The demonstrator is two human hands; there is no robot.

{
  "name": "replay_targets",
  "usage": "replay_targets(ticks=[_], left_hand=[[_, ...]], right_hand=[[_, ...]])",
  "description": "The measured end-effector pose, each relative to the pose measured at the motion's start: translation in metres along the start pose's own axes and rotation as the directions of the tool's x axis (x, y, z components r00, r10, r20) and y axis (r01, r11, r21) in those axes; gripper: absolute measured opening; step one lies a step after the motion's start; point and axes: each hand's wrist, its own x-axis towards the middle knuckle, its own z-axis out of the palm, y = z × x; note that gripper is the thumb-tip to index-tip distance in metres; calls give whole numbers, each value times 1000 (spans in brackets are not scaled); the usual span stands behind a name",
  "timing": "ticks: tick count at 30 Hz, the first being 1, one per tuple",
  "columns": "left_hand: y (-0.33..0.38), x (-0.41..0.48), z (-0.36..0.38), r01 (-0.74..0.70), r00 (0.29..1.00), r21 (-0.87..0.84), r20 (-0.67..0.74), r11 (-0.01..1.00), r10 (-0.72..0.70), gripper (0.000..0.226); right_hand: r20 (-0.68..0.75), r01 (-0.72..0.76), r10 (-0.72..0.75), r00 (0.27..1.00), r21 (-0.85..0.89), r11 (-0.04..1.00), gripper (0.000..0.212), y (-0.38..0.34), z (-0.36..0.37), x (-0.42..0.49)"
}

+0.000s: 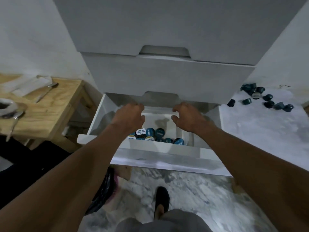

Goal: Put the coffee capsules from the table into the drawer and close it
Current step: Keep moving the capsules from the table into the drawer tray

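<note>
Left hand [129, 117] and right hand [187, 117] hover, fingers curled and empty, over the open drawer [160, 149]. Capsules in the drawer [151, 136] lie partly hidden behind its front wall and the left wrist. Remaining capsules on the table [260, 97] appear small and indistinct.

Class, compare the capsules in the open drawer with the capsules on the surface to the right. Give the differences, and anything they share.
1. The drawer capsules lie inside the open drawer, below both hands; the right-hand capsules lie out on a pale surface.
2. The drawer capsules sit packed together, many with printed lids up; the right-hand capsules are scattered, mostly tipped on their sides.
Both groups are dark teal.
</note>
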Motion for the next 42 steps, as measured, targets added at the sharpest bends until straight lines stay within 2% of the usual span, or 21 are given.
replay_targets(ticks=[8, 15, 22, 26, 31, 37, 42], left_hand=[[48, -47, -42, -188, 958, 48, -211, 981, 194, 35], [142, -71, -50, -368, 895, 51, -253, 929, 368, 32], [248, -67, -41, -481, 843, 91, -224, 872, 489, 28], [312, -44, -27, -487, 845, 81, -211, 870, 492, 31], [383, -8, -1, -436, 871, 72, -215, 897, 441, 22], [427, 23, 23, -333, 924, -17, -206, 943, 322, 26], [435, 59, 34, -227, 962, 8, -154, 974, 226, 20]], right_hand=[[-290, -112, 89, 953, -66, 991, 28, -4, -57, -99], [-378, -241, 195, 905, -77, 967, 34, 31, -93, -187], [-396, -351, 304, 866, -50, 935, 40, 108, -116, -237], [-387, -369, 328, 862, -36, 929, 40, 169, -129, -246], [-335, -354, 332, 882, -6, 935, 39, 245, -148, -241], [-246, -291, 279, 928, -13, 957, 35, 307, -165, -215], [-179, -233, 231, 956, 12, 972, 37, 338, -167, -168]])
